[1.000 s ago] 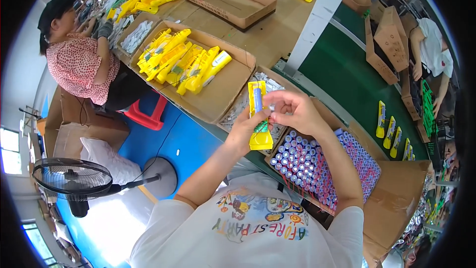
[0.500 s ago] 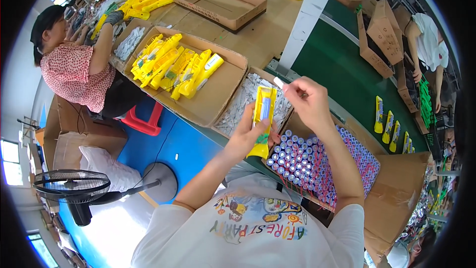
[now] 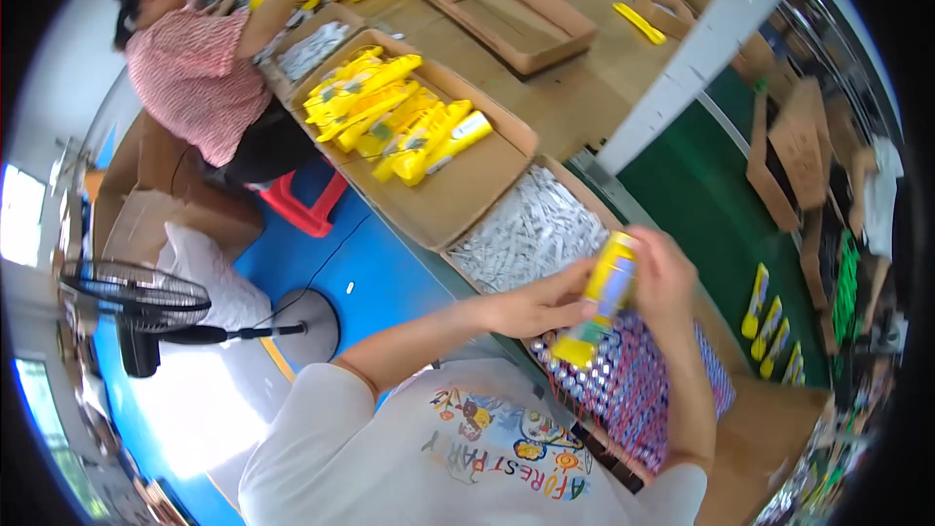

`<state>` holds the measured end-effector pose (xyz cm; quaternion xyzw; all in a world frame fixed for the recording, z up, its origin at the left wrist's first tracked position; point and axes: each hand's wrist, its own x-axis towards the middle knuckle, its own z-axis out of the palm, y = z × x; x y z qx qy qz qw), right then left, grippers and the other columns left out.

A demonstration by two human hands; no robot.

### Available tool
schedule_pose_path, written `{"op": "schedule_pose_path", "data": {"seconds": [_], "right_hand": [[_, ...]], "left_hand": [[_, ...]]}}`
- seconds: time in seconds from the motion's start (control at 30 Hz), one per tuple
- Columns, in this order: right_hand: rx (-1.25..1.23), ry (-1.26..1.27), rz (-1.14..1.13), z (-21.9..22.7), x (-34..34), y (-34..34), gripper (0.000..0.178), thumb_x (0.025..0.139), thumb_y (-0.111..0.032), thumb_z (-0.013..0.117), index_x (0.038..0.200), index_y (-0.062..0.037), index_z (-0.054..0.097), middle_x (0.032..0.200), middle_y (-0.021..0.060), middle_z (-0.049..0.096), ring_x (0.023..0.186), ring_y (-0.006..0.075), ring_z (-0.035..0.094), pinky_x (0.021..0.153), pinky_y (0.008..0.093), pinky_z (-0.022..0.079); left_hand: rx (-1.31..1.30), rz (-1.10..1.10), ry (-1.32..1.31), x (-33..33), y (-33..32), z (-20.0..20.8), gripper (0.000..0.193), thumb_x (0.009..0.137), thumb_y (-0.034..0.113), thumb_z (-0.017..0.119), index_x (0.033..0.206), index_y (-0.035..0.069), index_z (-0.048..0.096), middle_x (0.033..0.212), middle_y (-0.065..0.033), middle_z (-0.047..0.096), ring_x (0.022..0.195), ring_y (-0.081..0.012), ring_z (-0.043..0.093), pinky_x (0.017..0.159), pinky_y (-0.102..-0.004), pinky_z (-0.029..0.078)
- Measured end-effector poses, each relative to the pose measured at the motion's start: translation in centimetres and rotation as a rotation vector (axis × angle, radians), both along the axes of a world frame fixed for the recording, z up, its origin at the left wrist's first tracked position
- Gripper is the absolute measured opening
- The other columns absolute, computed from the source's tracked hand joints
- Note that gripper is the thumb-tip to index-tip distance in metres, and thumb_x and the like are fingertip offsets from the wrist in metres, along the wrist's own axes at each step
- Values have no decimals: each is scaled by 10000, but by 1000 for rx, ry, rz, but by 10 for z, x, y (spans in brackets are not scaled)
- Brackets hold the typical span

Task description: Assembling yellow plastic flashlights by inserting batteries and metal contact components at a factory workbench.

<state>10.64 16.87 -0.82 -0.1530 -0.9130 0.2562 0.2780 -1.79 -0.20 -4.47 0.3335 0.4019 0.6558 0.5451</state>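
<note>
My left hand (image 3: 541, 306) is closed around the lower part of a yellow plastic casing (image 3: 612, 268), held tilted above the boxes. Inside the casing lie a blue-purple battery cell and, at its lower end, a green circuit board. My right hand (image 3: 664, 278) is closed at the casing's upper right end, its fingertips blurred and partly hidden; whether a small white piece is between them I cannot see. Under the hands is a box of upright battery cells (image 3: 623, 385) with red wires. Beside it, a cardboard box holds many small white strips (image 3: 536, 224).
Further left stands a cardboard tray (image 3: 487, 200) with yellow casings (image 3: 394, 112). An empty tray (image 3: 531, 58) lies beyond, near a yellow pile. A grey post (image 3: 696, 54) rises by the green conveyor (image 3: 672, 151), which carries several casings (image 3: 769, 331). A co-worker (image 3: 195, 68) sits at the left.
My right hand has brought a small white piece to the casing's upper end, where the piece no longer shows. The casing and both hands shifted right and blurred; the whole view has turned somewhat.
</note>
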Motion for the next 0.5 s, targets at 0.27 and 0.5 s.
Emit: {"op": "schedule_pose_path", "data": {"seconds": [0.27,0.5], "right_hand": [[442,-444,-641,-115,175,369,228,944,-186,461,1030,-61,632,934,223,632,866,412,616,737,456,499],[383,-133,-507,-93,163,333,163,874,-47,567,1033,-63,601,999,141,629,981,353,590,853,427,461]], "left_hand": [[-564,714,1647,-187,-2,-36,292,853,161,604,1136,93,616,1124,-83,575,1083,-270,529,938,-416,436],[-751,520,2135,-204,-5,-21,366,833,297,638,1141,99,619,1080,-100,570,1123,-260,482,1043,-497,301]]}}
